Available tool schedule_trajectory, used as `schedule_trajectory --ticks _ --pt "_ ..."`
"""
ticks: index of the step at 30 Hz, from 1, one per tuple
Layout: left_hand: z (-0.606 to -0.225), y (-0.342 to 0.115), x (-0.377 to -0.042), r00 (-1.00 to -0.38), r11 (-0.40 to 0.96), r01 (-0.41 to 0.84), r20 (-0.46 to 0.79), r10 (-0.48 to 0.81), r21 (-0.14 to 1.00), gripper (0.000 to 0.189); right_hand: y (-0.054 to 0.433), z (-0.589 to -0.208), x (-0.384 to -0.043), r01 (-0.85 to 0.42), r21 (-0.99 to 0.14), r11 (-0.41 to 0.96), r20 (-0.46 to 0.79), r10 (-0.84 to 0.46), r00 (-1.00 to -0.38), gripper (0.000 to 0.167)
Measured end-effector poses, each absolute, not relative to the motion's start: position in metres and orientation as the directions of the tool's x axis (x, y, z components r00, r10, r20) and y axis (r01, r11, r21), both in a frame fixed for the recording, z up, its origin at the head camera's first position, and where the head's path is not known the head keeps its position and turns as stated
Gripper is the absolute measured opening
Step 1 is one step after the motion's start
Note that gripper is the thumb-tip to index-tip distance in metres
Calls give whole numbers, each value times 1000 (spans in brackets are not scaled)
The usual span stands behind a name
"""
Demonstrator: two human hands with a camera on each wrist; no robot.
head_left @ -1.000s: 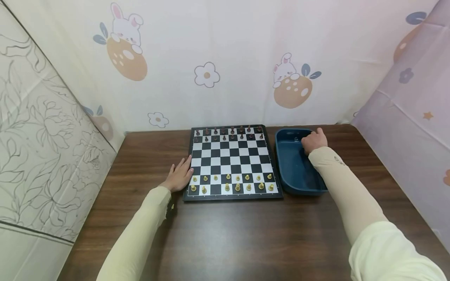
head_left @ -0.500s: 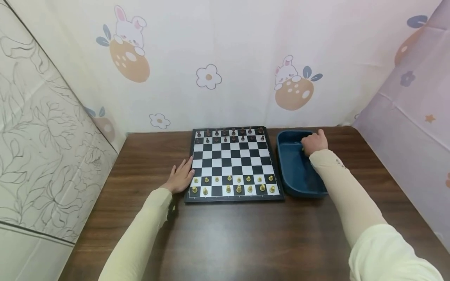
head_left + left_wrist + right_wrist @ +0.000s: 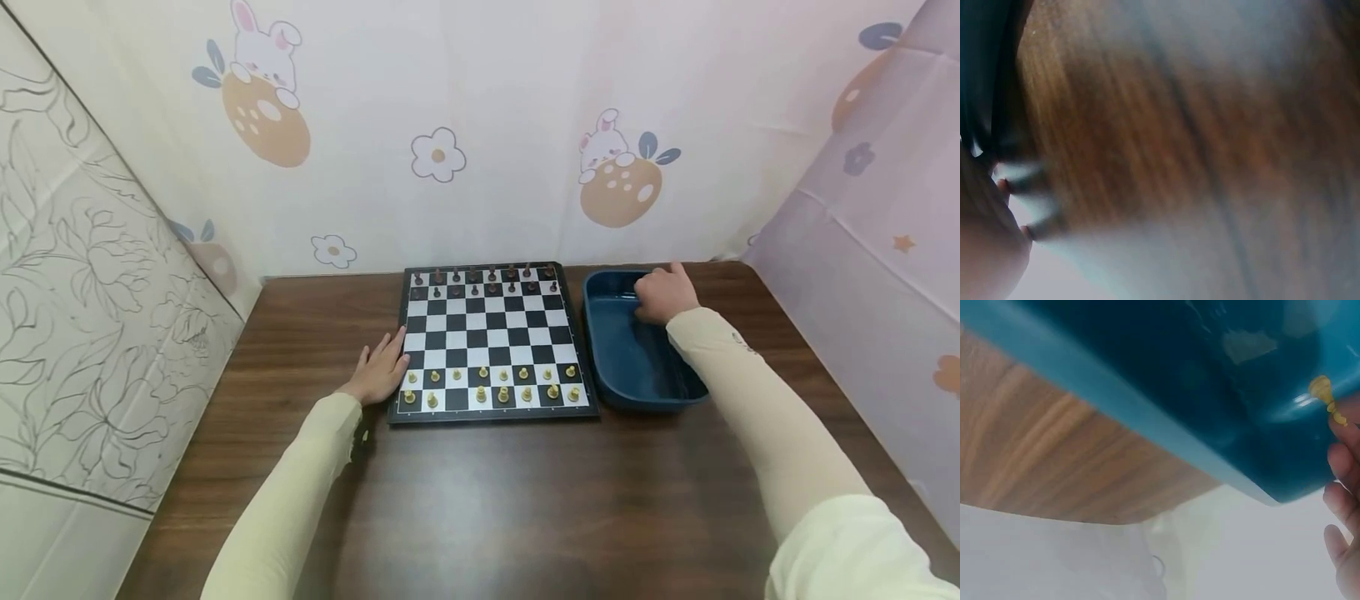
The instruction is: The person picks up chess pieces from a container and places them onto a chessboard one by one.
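In the right wrist view, my right hand (image 3: 666,293) pinches a small gold chess piece (image 3: 1320,389) between its fingertips, above the inside of the blue tray (image 3: 633,354). From the head view the piece is hidden by the hand. To the left, the chessboard (image 3: 497,317) lies flat, its checkered squares bordered in black. My left hand (image 3: 377,370) rests with fingers spread at the board's left edge. Gold pieces (image 3: 503,394) stand in two rows on the near side, with a gap in the front row. Dark red pieces (image 3: 492,273) line the far side.
The brown wooden table (image 3: 450,500) extends in front of and around the board. The tray stands close to the board's right edge. A patterned curtain (image 3: 510,125) hangs behind the table, with more printed cloth at both sides.
The head view has shifted slightly. My right forearm has swung a little to the right, while its hand stays over the tray's far right part. My left hand stays at the board.
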State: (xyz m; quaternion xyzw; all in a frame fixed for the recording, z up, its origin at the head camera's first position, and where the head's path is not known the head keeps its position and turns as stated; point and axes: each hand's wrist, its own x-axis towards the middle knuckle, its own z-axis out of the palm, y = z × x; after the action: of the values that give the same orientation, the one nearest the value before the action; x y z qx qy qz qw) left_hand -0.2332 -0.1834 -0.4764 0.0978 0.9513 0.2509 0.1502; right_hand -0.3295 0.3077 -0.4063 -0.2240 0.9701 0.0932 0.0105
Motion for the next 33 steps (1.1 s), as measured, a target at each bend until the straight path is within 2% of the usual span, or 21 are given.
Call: schedule_trajectory --ticks 10,17,24,28,33 --pt "-476 -185 -232 -935 858 105 -245 258 502 60 276 -369 -324 -508 210 835 30 -525 -851 35" --pt "-478 -185 -233 -933 857 109 -246 263 504 60 236 -346 -322 -554 240 797 68 -583 -810 17" --pt "-478 -184 -235 -930 864 106 -258 261 493 61 191 -338 -309 -619 241 748 67 -649 -758 10" --pt "-477 -184 -234 -929 864 105 -261 262 492 61 165 -338 -295 -682 222 697 64 -708 -703 11" --pt "-476 -183 -235 -929 866 100 -265 257 490 61 129 -336 -273 -785 193 589 89 -807 -584 11"
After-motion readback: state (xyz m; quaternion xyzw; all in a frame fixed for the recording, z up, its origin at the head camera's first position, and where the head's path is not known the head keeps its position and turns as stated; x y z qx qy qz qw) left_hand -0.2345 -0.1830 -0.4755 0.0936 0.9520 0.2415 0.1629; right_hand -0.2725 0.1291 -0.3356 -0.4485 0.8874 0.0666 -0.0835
